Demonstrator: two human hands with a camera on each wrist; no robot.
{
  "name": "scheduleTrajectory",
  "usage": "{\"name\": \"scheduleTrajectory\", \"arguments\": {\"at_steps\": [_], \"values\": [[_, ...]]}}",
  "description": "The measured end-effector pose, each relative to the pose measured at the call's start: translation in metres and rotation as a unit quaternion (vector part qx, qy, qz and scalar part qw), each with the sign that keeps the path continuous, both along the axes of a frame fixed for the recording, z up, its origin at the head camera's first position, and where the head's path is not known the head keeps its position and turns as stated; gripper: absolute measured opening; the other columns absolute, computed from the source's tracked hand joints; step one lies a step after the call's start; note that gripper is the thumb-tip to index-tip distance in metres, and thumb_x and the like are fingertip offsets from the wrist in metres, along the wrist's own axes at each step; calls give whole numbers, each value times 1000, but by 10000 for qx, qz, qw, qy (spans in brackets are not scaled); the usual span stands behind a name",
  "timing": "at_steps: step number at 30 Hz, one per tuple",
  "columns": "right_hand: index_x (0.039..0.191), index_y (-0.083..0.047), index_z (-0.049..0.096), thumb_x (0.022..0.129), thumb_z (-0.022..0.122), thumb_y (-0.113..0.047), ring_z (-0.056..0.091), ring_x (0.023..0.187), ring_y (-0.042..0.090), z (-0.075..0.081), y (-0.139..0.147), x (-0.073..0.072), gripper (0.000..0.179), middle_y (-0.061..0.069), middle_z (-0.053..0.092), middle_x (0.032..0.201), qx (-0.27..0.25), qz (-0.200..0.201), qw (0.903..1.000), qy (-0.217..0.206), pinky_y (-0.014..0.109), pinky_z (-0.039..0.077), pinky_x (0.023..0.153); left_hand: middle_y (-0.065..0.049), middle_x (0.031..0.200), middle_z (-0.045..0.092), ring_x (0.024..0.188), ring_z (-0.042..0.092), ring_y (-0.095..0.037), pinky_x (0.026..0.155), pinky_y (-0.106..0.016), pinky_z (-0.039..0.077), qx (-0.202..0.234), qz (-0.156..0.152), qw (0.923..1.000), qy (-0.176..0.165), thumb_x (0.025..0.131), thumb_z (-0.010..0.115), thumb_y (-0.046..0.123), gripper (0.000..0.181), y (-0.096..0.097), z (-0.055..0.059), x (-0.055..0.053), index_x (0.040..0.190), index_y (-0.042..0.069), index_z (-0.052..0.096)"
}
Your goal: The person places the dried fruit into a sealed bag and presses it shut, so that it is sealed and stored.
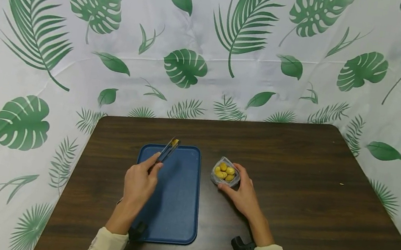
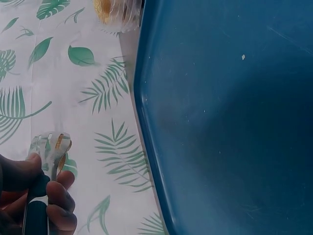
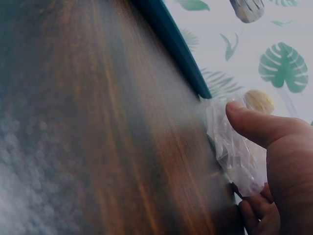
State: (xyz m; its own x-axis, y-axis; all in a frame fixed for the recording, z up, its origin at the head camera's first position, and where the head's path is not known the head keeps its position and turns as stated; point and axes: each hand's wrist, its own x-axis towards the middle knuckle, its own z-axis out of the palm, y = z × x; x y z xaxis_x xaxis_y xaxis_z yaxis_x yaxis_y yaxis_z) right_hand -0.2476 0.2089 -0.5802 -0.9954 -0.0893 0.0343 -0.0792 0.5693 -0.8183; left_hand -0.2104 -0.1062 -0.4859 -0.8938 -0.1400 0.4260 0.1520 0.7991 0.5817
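My left hand (image 1: 140, 182) grips a pair of metal tongs (image 1: 167, 151) with a dark handle, seen in the left wrist view too. At the tongs' tips is a small yellow-brown piece (image 1: 175, 142), raised over the far end of a blue tray (image 1: 177, 207). To the right of the tray, my right hand (image 1: 242, 193) holds a clear plastic container (image 1: 215, 177), thumb on the near side and fingers on the far right. Several yellow rounded pieces (image 1: 223, 167) lie in it; their kind is unclear. Crinkled clear plastic (image 3: 234, 152) shows under my thumb in the right wrist view.
The dark wood-grain table (image 1: 309, 200) extends right of the container. A small light fleck (image 1: 341, 184) lies on it. Behind and beside the table hangs a white cloth (image 1: 129, 85) printed with green leaves.
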Motion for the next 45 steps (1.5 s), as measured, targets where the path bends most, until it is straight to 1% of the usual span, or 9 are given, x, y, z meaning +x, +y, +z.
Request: {"name": "scheduleTrajectory", "arguments": {"at_steps": [6,10,13,19,23,27,35,38,45], "values": [[156,-20,35,87,81,-47,46,134,43,0,0,0,87,16,52,152,-11,2,10000,-4,67,38,108,-15,92,80,58,61,-26,61,-49,52,-43,-59,9999,-69,95,74,18,36,3,0,0,130,8,73],[157,-19,35,87,81,-46,47,134,44,0,0,0,87,17,52,151,32,-8,10000,34,67,39,107,-18,102,79,75,73,-36,69,-55,57,-64,-156,9998,-71,95,75,18,37,6,-1,1,130,8,73],[156,-19,36,87,82,-45,47,133,44,0,0,0,88,17,53,151,39,-23,10000,59,67,39,107,-18,104,79,81,75,-38,71,-56,57,-94,-222,9997,-32,94,76,19,37,10,-2,1,130,8,73],[156,-20,36,87,82,-45,46,134,44,-1,1,0,88,17,53,151,33,-22,10000,30,67,38,107,-12,97,81,74,74,-34,68,-53,57,-128,-290,9995,-11,93,76,19,37,16,-6,3,128,9,74],[156,-20,36,87,81,-47,47,135,44,-1,2,0,87,16,52,151,62,3,10000,24,68,38,107,-10,96,81,63,68,-25,62,-45,54,-47,-339,9993,-118,94,76,20,37,19,-7,5,129,10,73],[156,-20,36,87,81,-47,46,136,43,-1,1,0,87,15,52,151,16,64,10000,4,68,38,108,-9,96,81,60,62,-19,61,-41,51,-61,-411,9990,-165,94,76,19,37,21,-7,7,130,10,73],[157,-19,35,87,81,-48,46,136,42,-3,0,1,88,15,52,151,5,50,10000,4,68,38,107,-9,98,81,69,73,-22,64,-44,57,-187,-711,9973,73,93,77,17,34,26,-8,7,126,10,75],[156,-20,36,87,82,-47,47,135,42,-3,0,0,87,15,52,151,-30,24,10000,18,67,38,108,-7,98,82,68,73,-20,62,-42,57,-202,-832,9962,149,92,77,17,34,29,-7,6,126,10,76],[156,-21,36,87,81,-47,46,134,43,-1,1,0,86,15,51,153,23,-13,10000,27,67,38,107,-4,96,82,54,54,-6,54,-25,43,-143,-1067,9942,23,93,76,16,34,35,-7,4,126,8,75]]}}
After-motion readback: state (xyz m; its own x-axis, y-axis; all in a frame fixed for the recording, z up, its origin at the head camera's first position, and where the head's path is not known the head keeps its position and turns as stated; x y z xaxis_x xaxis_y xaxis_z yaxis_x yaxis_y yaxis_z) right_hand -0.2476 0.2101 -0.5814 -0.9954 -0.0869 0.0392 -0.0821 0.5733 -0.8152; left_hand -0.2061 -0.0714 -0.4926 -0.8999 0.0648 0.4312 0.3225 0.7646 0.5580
